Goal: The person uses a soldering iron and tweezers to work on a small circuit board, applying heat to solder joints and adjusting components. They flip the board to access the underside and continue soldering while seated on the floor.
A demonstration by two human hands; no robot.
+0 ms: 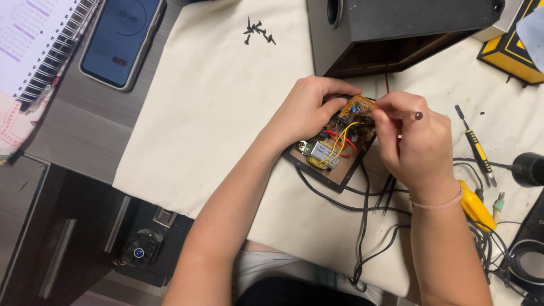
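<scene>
Cream cloth (215,113) is covering my desk; my left hand (303,113) is gripping the circuit board (340,144), already out of the speaker box (396,34), while my right hand (413,144) is pinching a thin tool (411,115) into it, wires still attached.

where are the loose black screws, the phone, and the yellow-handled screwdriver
loose black screws (258,30), head view, middle of the small pile on the cloth
phone (120,39), head view, centre of its dark screen
yellow-handled screwdriver (479,153), head view, on its yellow and black handle
</scene>
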